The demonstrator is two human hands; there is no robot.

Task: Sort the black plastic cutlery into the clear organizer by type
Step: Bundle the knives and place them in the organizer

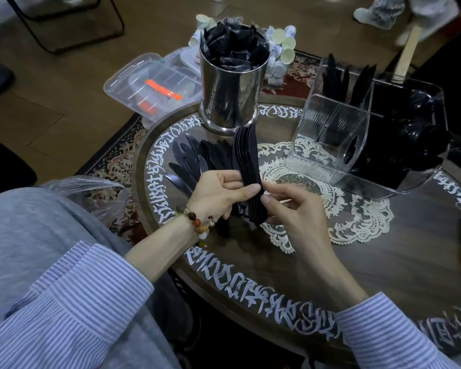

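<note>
Round wood counter (383,275) w/ white script painted round the rim, not readable; lace doily (357,222) at centre, wood floor beyond. Clear organizer (333,134) at right, black cutlery upright in its back compartments. Steel can (229,91) stuffed w/ black packets. Loose knives (192,158) fanned on counter left of the hands. Left hand (218,193) & right hand (293,206) close together, both pinching one knife stack (248,161), blades up.

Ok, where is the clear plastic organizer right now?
In the head view, the clear plastic organizer stands on the round wooden table at upper right, right of the shiny metal canister, beyond the white lace doily.
</note>
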